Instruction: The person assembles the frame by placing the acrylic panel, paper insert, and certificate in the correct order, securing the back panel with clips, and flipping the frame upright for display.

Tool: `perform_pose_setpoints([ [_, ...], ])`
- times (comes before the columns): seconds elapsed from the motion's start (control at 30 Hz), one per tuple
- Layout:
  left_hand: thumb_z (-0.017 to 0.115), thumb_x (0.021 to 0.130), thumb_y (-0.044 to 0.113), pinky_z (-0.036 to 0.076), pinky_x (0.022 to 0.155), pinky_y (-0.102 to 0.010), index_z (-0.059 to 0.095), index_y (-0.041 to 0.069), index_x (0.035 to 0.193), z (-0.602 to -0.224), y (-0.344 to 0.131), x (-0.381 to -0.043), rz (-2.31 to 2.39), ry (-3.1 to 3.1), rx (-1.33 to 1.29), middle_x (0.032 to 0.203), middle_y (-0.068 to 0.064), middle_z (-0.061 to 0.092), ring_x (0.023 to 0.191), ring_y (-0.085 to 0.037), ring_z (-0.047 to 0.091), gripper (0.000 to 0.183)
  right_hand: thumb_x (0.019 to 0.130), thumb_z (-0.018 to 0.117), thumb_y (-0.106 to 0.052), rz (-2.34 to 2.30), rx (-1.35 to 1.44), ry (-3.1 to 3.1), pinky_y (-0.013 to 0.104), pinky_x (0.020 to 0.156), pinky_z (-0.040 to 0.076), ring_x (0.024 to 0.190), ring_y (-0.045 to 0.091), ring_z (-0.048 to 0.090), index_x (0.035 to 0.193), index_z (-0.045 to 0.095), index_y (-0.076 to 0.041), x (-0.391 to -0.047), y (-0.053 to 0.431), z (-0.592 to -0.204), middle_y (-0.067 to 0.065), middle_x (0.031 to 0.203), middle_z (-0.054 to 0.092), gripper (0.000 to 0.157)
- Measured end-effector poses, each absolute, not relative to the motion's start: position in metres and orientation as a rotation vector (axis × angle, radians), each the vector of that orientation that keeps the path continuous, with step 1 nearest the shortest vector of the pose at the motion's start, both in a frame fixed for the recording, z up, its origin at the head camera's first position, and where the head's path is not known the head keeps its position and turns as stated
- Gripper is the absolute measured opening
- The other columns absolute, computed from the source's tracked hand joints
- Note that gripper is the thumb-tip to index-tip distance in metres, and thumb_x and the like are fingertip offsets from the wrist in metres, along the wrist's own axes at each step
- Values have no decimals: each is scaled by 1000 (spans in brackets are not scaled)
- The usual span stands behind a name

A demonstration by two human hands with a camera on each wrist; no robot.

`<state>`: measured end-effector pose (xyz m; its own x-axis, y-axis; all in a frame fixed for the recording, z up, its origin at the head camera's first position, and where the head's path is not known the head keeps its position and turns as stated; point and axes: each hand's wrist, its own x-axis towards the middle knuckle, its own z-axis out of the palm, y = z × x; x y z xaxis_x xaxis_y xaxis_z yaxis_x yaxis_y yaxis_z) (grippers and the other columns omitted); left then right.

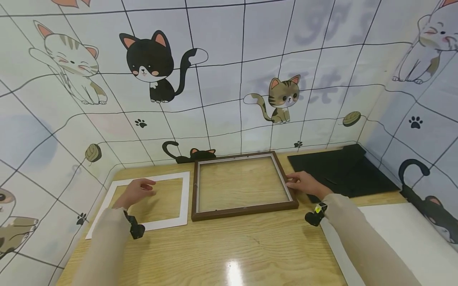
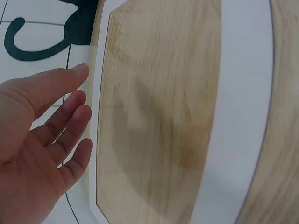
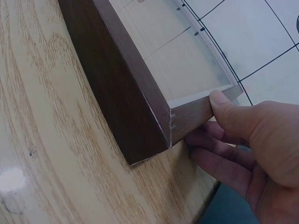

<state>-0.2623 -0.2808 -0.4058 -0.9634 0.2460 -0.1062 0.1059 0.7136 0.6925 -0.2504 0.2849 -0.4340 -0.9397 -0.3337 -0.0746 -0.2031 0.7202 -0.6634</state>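
A brown wooden picture frame (image 1: 247, 209) lies on the table in the head view, with a pale inner lip. Faint wall lines show across its see-through pane (image 3: 173, 51) in the right wrist view. My right hand (image 1: 305, 183) grips the frame's right side, thumb on the upper edge and fingers curled at the outer side (image 3: 224, 154). To the left of the frame lies a white rectangular mat (image 1: 183, 198) with a cut-out middle. Over that mat hovers my left hand (image 1: 137, 190), its fingers loosely bent and nothing held (image 2: 46, 126).
A black board (image 1: 332, 171) lies at the back right, behind my right hand. Nearer on the right is a large white sheet (image 1: 397, 234), partly under my right forearm. Cat-patterned walls (image 1: 222, 91) enclose the wooden table (image 1: 200, 254) at the back and sides.
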Motion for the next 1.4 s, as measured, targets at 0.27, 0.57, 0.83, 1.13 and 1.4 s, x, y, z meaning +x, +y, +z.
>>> perform_pose_setpoints([
  [0.27, 65, 85, 11, 48, 74, -43, 51, -12, 118, -409, -312, -250, 1044, 2758, 239, 109, -31, 54, 99, -40, 52, 43, 90, 59, -10, -1029, -431, 2725, 35, 69, 48, 81, 22, 58, 121, 48, 17, -252, 287, -437, 15, 92, 62, 43],
  [0.57, 67, 83, 12, 48, 75, -44, 51, -15, 117, -406, -340, -234, 1021, 2778, 195, 108, -32, 54, 99, -41, 52, 46, 90, 58, -8, -1048, -426, 2715, 34, 68, 49, 80, 22, 59, 122, 46, 17, -252, 288, -437, 15, 91, 62, 43],
  [0.83, 66, 84, 14, 48, 73, -41, 48, -16, 118, -402, -362, -223, 989, 2785, 152, 110, -33, 53, 100, -42, 51, 49, 90, 58, -8, -1061, -437, 2711, 33, 67, 50, 79, 22, 59, 122, 46, 18, -253, 288, -438, 15, 90, 63, 43],
  [1.13, 66, 84, 12, 47, 74, -43, 45, -19, 118, -401, -388, -205, 942, 2770, 71, 110, -36, 52, 99, -44, 51, 51, 91, 57, -9, -1083, -416, 2679, 34, 67, 52, 79, 22, 60, 123, 44, 18, -251, 287, -439, 16, 91, 62, 44],
  [1.4, 66, 84, 12, 47, 64, -30, 45, -20, 117, -406, -403, -191, 935, 2871, -10, 105, -36, 54, 96, -46, 51, 51, 91, 57, -8, -1109, -401, 2659, 35, 66, 53, 77, 22, 61, 124, 43, 19, -251, 287, -438, 16, 90, 62, 45],
])
